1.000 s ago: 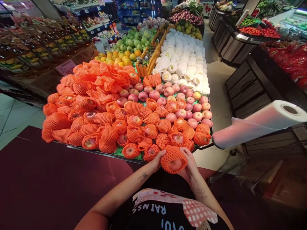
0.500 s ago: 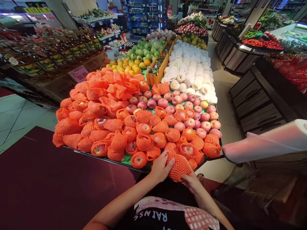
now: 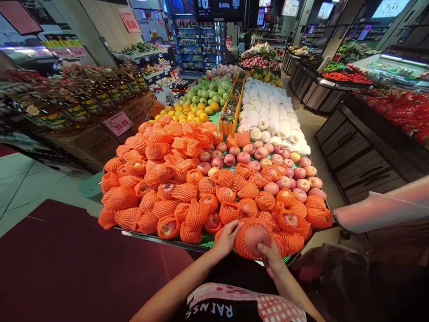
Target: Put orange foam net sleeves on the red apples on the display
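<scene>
At the near edge of the display tray [image 3: 207, 241], the person is holding an apple [image 3: 257, 237] just above the stacked fruit. An orange foam net [image 3: 241, 245] is surrounding the apple in part, leaving a bare face showing toward the person. The left hand [image 3: 227, 239] is pinching the net's edge with its fingertips. The right hand [image 3: 273, 257] is gripping the apple from the lower right; its thumb is pressing on the bare skin, while its other fingers are staying mostly hidden underneath. Netted apples [image 3: 229, 212] are lying directly beyond the hands. Unwrapped apples [image 3: 243, 157] are resting behind these, and white-sleeved fruit [image 3: 281, 117] is occupying the area farther back.
</scene>
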Demonstrator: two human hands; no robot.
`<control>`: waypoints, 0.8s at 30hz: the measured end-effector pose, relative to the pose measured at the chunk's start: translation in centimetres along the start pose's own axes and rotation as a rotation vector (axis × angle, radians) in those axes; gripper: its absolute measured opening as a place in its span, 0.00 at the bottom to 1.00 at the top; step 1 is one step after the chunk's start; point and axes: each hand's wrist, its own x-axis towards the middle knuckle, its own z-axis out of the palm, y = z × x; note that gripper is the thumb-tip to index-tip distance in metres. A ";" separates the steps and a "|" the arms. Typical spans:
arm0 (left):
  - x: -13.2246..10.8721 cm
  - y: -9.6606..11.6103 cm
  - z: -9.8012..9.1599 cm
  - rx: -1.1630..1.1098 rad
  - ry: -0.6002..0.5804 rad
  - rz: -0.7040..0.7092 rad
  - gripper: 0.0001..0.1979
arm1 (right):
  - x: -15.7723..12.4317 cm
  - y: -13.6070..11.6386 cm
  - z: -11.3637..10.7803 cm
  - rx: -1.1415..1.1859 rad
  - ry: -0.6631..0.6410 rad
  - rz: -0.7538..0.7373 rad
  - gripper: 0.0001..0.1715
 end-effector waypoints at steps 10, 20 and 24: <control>-4.8 0.9 -8.8 0.232 -0.453 0.521 0.56 | -1.1 3.1 7.1 0.015 0.096 0.112 0.44; -3.9 0.3 -11.1 0.556 -0.559 0.706 0.55 | -2.6 6.8 8.8 -0.087 0.205 -0.051 0.39; -3.3 0.0 -11.2 0.705 -0.594 0.779 0.55 | -2.5 8.0 9.7 -0.055 0.213 -0.071 0.38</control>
